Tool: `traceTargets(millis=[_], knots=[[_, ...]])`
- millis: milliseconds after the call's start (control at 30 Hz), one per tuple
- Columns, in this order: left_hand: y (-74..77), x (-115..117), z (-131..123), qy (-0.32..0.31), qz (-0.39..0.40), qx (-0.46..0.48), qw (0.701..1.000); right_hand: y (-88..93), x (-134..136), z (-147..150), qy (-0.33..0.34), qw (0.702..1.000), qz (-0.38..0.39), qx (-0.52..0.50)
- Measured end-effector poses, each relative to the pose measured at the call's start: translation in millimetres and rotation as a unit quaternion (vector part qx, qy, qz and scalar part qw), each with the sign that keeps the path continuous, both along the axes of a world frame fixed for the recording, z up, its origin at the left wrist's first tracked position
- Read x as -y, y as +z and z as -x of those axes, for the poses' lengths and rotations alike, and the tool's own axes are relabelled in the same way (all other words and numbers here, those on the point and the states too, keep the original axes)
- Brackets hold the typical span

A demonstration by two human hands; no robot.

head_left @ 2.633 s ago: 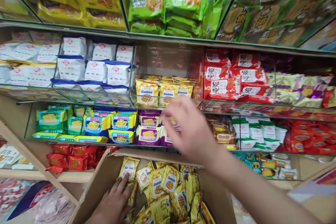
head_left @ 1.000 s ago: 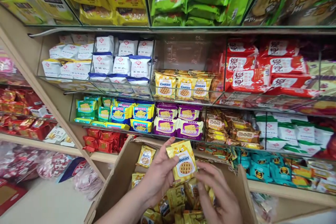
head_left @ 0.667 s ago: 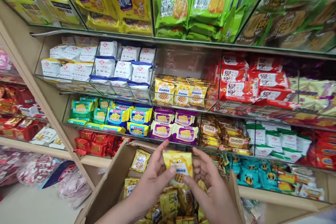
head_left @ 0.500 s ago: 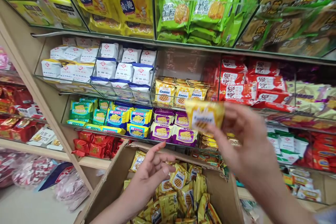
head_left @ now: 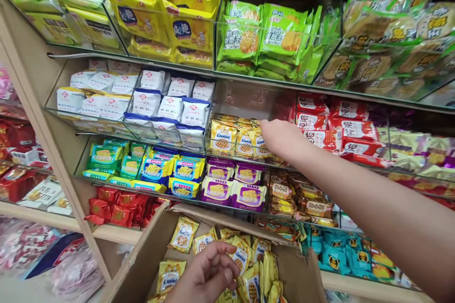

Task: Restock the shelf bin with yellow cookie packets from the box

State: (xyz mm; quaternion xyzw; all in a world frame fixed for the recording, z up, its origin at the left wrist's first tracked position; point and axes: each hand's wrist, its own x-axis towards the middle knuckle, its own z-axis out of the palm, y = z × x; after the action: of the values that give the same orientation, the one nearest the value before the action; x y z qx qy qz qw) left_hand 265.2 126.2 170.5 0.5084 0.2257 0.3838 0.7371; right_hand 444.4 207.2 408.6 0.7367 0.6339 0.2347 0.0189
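My right hand reaches into a clear shelf bin, its fingers closed at the row of yellow cookie packets standing there. The fingertips and most of the packet in their grip are hidden by the hand and the neighbouring packets. Below, my left hand hovers over an opened cardboard box. Its fingers are loosely curled, apart from the thumb, with nothing between them. More yellow cookie packets lie loose in the box, some face up and some on edge.
Glass-fronted bins surround this one: white packets to the left, red packets to the right, green packets above, purple biscuit packets below. A glass shelf edge runs above my right hand. A wooden upright stands at left.
My right hand has carried a cookie packet forward, from above the box into the shelf bin. My left hand has dropped slightly and curled its fingers more. The view has shifted a little.
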Motion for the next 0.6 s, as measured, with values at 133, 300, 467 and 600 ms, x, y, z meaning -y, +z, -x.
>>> traceTargets(millis=[133,300,467,600], knots=[[-8.6,-2,2,-0.017,-0.017,-0.009,1.0,0.8,-12,-3,0.002,0.999,0.041,0.016],[-13.8,-6,3,-0.038,-0.031,-0.04,0.998,-1.6,-37,-16,0.055,0.994,0.09,0.032],[-23.1,-12,9,-0.096,-0.086,-0.147,0.981,-4.6,-55,-21,0.021,0.992,0.119,0.028],[-32.2,-16,16,-0.118,-0.135,-0.301,0.937,-1.3,-54,-19,0.03,0.992,0.122,0.018]])
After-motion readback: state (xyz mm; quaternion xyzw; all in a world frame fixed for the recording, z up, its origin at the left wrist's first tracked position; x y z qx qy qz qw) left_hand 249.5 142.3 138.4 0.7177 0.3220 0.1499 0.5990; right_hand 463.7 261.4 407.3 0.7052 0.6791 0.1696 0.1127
